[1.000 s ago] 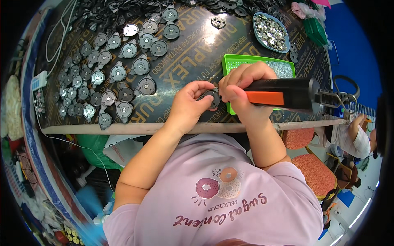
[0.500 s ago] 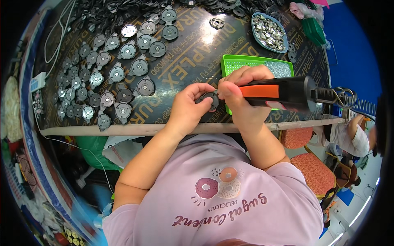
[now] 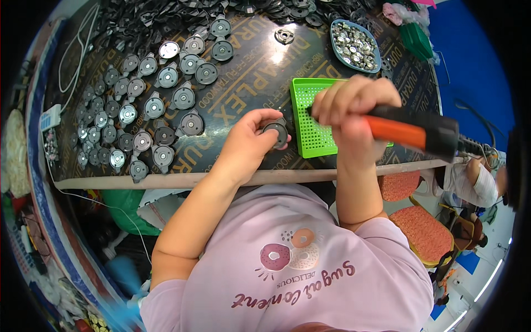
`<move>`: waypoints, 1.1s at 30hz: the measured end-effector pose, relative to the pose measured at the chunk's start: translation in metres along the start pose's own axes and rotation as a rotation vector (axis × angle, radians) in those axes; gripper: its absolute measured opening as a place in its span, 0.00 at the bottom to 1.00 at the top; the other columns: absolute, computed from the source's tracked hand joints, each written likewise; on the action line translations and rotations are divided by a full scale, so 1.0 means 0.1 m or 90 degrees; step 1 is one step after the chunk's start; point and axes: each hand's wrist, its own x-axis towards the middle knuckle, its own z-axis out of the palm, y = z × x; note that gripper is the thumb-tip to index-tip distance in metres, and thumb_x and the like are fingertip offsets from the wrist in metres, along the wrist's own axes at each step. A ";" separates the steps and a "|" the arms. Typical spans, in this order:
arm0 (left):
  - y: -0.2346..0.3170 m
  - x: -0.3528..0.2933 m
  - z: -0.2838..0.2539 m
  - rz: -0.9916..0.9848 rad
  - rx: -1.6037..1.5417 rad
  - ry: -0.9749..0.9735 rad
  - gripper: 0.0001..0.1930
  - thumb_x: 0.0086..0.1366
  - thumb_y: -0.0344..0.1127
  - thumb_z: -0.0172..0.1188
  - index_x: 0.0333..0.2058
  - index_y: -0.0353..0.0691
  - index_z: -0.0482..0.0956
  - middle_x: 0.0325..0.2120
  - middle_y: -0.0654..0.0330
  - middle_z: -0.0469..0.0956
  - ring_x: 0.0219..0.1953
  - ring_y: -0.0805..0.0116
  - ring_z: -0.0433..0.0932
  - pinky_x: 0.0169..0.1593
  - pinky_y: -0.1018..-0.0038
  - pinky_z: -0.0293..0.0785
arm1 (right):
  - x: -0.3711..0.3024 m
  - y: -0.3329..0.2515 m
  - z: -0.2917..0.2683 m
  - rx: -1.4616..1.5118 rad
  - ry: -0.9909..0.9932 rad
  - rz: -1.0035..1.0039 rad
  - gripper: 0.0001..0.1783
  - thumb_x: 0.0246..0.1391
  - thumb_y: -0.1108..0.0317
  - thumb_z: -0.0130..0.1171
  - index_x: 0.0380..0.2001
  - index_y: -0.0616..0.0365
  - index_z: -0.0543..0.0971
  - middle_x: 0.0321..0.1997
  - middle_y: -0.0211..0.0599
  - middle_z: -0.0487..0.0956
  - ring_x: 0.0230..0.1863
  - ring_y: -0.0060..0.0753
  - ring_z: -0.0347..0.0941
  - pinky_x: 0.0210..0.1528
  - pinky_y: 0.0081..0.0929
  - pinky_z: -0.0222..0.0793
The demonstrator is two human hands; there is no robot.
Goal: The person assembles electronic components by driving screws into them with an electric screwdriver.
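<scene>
My left hand (image 3: 246, 144) pinches a round dark grey plastic part (image 3: 276, 133) just above the table, thumb on its face. My right hand (image 3: 354, 108) is wrapped round a black and orange power screwdriver (image 3: 412, 131), slightly blurred. The tool lies almost level, its tip pointing left over a bright green perforated tray (image 3: 297, 124). Hand and tool cover much of the tray's right part. Part and screwdriver are apart.
Many similar round parts (image 3: 154, 107) with tabs lie spread on the left of the dark table. One lone part (image 3: 284, 36) sits farther back, near a heap of black parts (image 3: 160, 19). A pale blue dish (image 3: 379, 62) holds small metal pieces. A coiled cord (image 3: 470, 145) trails from the tool.
My right hand has lifted the screwdriver off the part and moved right, over the tray. My left hand still holds the part, now more exposed. Small silvery pieces in the tray are now hidden.
</scene>
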 end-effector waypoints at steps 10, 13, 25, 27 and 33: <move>0.05 -0.08 -0.03 0.166 0.137 0.068 0.14 0.61 0.23 0.55 0.46 0.35 0.69 0.40 0.61 0.74 0.40 0.76 0.73 0.48 0.81 0.70 | -0.06 0.29 -0.23 -0.249 0.197 0.070 0.17 0.38 0.80 0.73 0.25 0.57 0.72 0.22 0.24 0.73 0.23 0.15 0.68 0.26 0.14 0.65; 0.05 -0.09 -0.06 0.106 0.114 0.074 0.15 0.61 0.23 0.56 0.47 0.35 0.69 0.40 0.60 0.73 0.40 0.77 0.74 0.45 0.81 0.71 | -0.07 0.31 -0.24 -0.304 0.164 0.068 0.17 0.38 0.79 0.73 0.25 0.57 0.72 0.22 0.24 0.73 0.22 0.15 0.68 0.26 0.14 0.65; -0.14 0.02 -0.03 0.006 0.001 0.027 0.17 0.62 0.23 0.52 0.50 0.37 0.64 0.43 0.54 0.74 0.39 0.63 0.80 0.41 0.71 0.80 | -0.03 0.16 -0.20 -0.139 0.133 0.062 0.16 0.44 0.84 0.65 0.29 0.57 0.67 0.22 0.33 0.74 0.21 0.23 0.71 0.24 0.18 0.69; -0.11 0.01 -0.01 0.020 -0.019 0.026 0.16 0.63 0.24 0.52 0.50 0.36 0.65 0.45 0.52 0.74 0.38 0.63 0.80 0.40 0.72 0.81 | 0.02 0.04 -0.18 -0.125 0.099 0.036 0.15 0.46 0.85 0.61 0.28 0.57 0.65 0.20 0.36 0.73 0.19 0.26 0.71 0.23 0.20 0.70; -0.07 0.03 0.00 0.000 -0.050 0.027 0.15 0.64 0.24 0.51 0.49 0.34 0.67 0.44 0.53 0.74 0.36 0.66 0.80 0.35 0.75 0.81 | -0.11 0.06 0.02 0.001 0.051 0.080 0.17 0.44 0.84 0.64 0.29 0.58 0.66 0.20 0.35 0.72 0.20 0.26 0.69 0.26 0.28 0.72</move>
